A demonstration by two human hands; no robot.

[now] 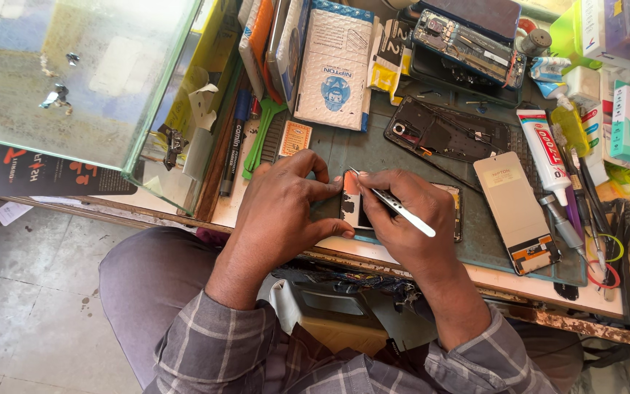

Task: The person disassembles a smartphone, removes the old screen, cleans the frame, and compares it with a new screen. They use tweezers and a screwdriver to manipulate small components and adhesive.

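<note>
Clearly both hands work on one small phone (351,208) lying flat on the grey mat (395,149) near the counter's (271,219) near edge. The left hand (282,208) presses down on the phone's left side, thumb and forefinger spread and pinching its edge, seemingly to keep it from sliding. The right hand (406,219) is closed around a slim metal tool (395,204), held like a pen, its tip touching the phone's far left corner; the low slant looks suited to prying or scraping along the edge. Most of the phone is hidden under the two hands, so its condition cannot be told.

Just beyond the hands lies an opened black phone back (446,135), and to the right a tan screen panel (515,211) rests face down. Farther right a white glue tube (545,153) and several thin tools crowd the mat's edge, close to the right wrist. At the far side stand a white padded pouch (333,66) and another opened phone (468,44). A glass case (82,80) fills the left, with a pen (233,149) and green tweezers (260,138) beside it.
</note>
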